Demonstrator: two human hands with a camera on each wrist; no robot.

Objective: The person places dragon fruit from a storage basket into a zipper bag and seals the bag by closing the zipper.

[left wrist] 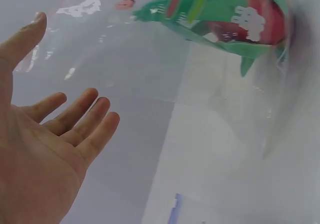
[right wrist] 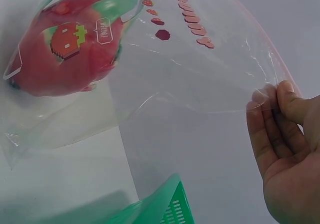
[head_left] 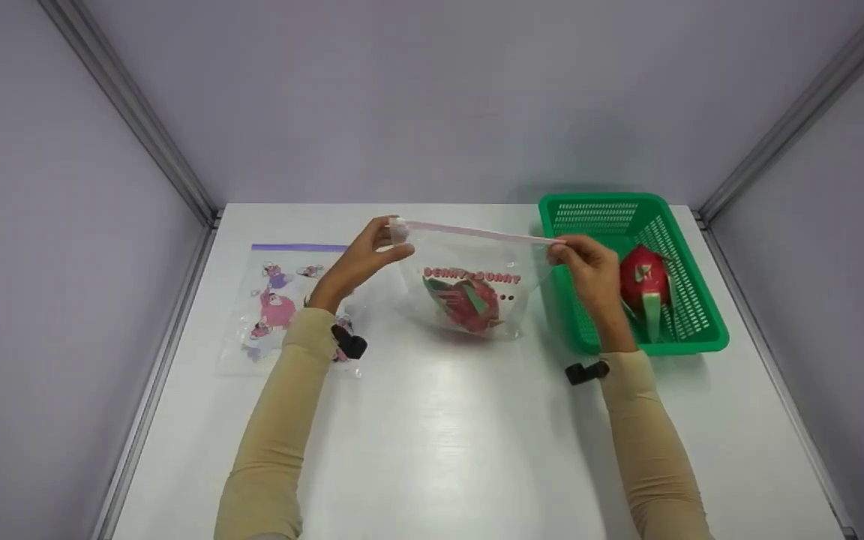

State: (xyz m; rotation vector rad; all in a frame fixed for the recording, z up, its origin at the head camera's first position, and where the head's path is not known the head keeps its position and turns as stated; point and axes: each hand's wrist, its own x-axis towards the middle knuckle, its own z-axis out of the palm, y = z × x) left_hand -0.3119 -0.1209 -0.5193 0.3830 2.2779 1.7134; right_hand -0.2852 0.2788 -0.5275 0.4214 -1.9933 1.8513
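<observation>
A clear zip bag (head_left: 432, 255) with a pink top strip and red lettering hangs between both hands, a red dragon fruit (head_left: 471, 304) with green scales at its bottom. My right hand (head_left: 589, 274) pinches the bag's top right corner between thumb and fingers, as the right wrist view also shows. At the top left corner is my left hand (head_left: 361, 262). Its fingers (left wrist: 82, 119) are spread and relaxed with the thumb apart, and the bag's film passes beyond them in the left wrist view. Printed pictures and a white bunny overlap the fruit.
A second zip bag (head_left: 274, 319) with a purple strip and pink cartoon prints lies flat on the white table (head_left: 432, 450) at left, partly under the left forearm. At right stands a green basket (head_left: 604, 198) holding another dragon fruit (head_left: 642, 276). Grey walls enclose the table.
</observation>
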